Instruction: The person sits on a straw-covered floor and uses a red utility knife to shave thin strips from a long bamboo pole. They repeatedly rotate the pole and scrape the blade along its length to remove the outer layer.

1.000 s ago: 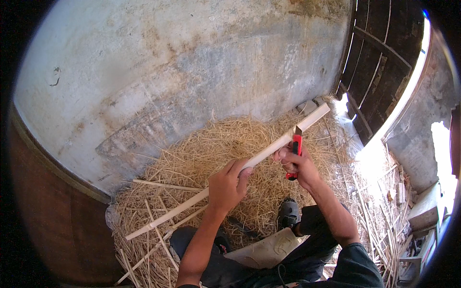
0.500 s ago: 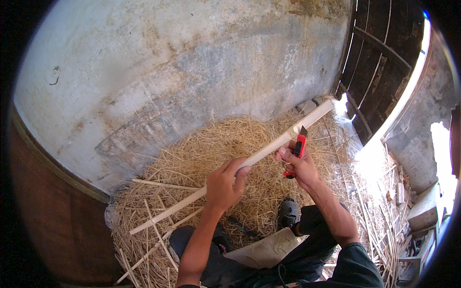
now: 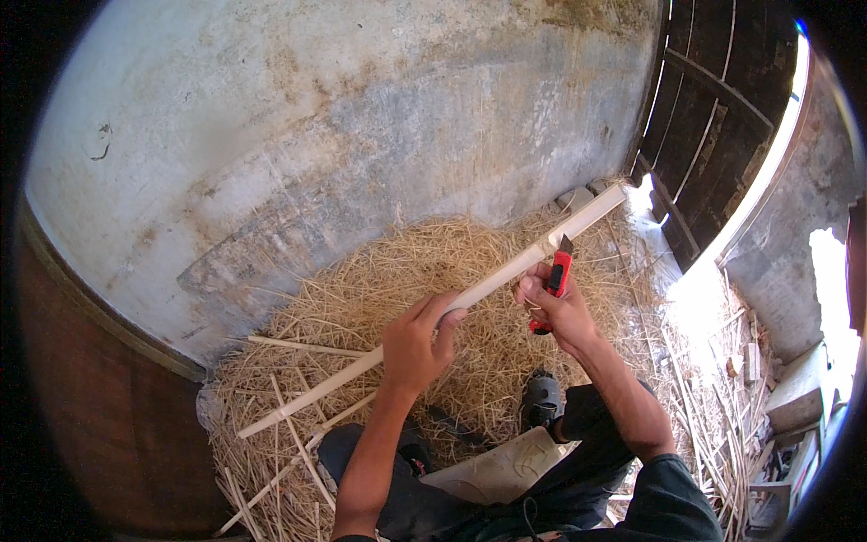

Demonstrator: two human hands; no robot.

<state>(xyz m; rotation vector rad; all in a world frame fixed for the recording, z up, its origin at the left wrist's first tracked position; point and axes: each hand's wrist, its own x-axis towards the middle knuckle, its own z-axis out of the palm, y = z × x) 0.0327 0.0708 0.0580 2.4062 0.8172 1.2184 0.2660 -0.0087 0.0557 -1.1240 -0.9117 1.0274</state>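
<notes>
Here we are beside the plaster wall (image 3: pixel 379 154), and the pale strip (image 3: pixel 506 275) slants across the person's lap, above the shavings (image 3: pixel 452 248). The left hand (image 3: pixel 417 341) clasps it near mid-length, thumb along the near side. The right hand (image 3: pixel 562 312) curls round a red utility knife (image 3: pixel 560 273), blade (image 3: pixel 566 244) out, right by the pale bump on the strip.

Paring that bump looks like the step in hand, I'd judge. The next stroke calls for a firm left grip, a shallow blade angle and fingers clear of the edge.

Now, what's tough to call: whether the steel touches the wood or sits just beside it, I can't tell. The right fingertips are partly tucked behind the handle; the left palm hides a stretch of the strip. Over by the doorway, glare washes out the floor.
</notes>
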